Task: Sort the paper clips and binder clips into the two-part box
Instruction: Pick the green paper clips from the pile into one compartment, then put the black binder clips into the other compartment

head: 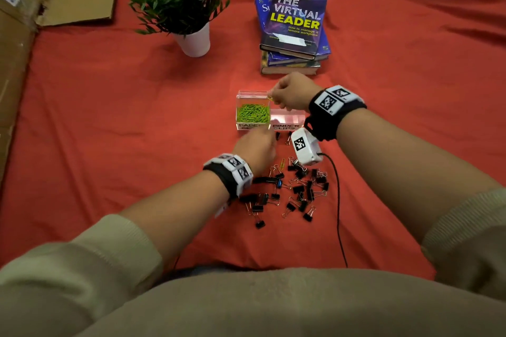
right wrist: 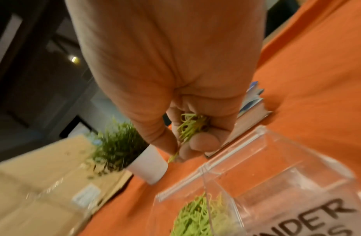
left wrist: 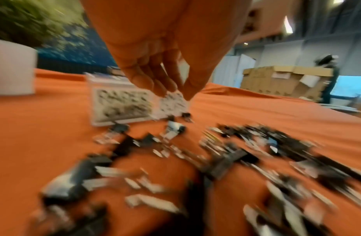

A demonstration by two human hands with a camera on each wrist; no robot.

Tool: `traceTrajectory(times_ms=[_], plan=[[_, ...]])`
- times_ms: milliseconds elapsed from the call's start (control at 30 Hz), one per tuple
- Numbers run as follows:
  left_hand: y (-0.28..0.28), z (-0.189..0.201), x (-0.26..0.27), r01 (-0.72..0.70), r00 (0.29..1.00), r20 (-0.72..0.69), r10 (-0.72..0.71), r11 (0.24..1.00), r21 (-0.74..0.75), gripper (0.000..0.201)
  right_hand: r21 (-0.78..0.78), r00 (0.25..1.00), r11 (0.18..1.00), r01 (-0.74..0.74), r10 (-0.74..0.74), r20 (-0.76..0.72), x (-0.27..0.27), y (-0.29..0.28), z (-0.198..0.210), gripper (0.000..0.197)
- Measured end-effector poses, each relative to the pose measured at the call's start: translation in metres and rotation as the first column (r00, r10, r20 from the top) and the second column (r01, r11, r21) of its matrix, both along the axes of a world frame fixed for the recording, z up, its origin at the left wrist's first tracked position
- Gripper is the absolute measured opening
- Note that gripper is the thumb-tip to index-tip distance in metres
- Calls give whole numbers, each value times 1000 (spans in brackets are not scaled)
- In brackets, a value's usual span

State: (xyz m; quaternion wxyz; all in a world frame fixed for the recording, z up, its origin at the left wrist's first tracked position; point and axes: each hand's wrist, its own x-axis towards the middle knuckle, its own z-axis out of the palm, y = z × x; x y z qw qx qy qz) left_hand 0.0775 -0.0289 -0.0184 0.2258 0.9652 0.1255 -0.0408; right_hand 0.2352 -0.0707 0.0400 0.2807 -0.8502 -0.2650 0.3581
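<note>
A clear two-part box (head: 251,93) stands on the red cloth. Its left part, labelled PAPER CLIPS, holds a heap of green paper clips (head: 253,113). The right part (head: 288,118), labelled BINDER CLIPS, looks empty. My right hand (head: 274,98) hovers over the box's back edge and grips a bunch of green paper clips (right wrist: 190,126), one poking out below the thumb. My left hand (head: 256,145) hangs just in front of the box, fingers (left wrist: 155,83) pointing down with nothing seen between them. Several black binder clips (head: 295,189) lie scattered nearer to me, with a yellow paper clip (head: 282,163) among them.
A potted plant (head: 194,41) stands at the back left and a stack of books (head: 294,27) right behind the box. Cardboard (head: 16,49) lines the left edge. A black cable (head: 339,200) runs from the right wrist camera (head: 305,148) past the clip pile.
</note>
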Motion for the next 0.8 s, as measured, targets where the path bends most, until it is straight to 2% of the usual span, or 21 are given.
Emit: traceTrajectory(times_ms=[67,100,167,233,467,567,667,733,800], plan=[[-21,-12,-6,74,995,-71,-76,997,-33,14,-45,993,996,-83,87,79,-3,15,-4,20],[-29,-16,-6,55,992,-107,-60,997,-56,18,-59,985,990,-127,133,112,-6,22,-6,20],[-37,-20,-2,-72,981,-188,45,988,-137,21,-83,968,978,-192,203,149,-13,32,-9,19],[-38,-20,-2,-138,973,-206,99,973,-186,20,-99,952,964,-246,260,162,-21,39,-13,23],[-37,-17,-7,-55,966,-257,38,997,-61,26,-131,904,918,-373,392,169,-36,36,-20,35],[-35,-18,-5,-12,951,-310,8,1000,-12,28,-41,928,940,-339,341,150,-31,25,-13,38],[-32,-16,-3,20,939,-344,-23,1000,-12,30,100,971,972,-212,198,132,-23,6,-4,27],[-26,-12,-1,-5,955,-298,-10,999,-50,22,155,996,984,-85,79,40,-19,-16,-3,23],[-16,-3,3,-79,975,-217,51,989,-123,13,104,1000,994,-27,27,3,-18,-45,-9,25]])
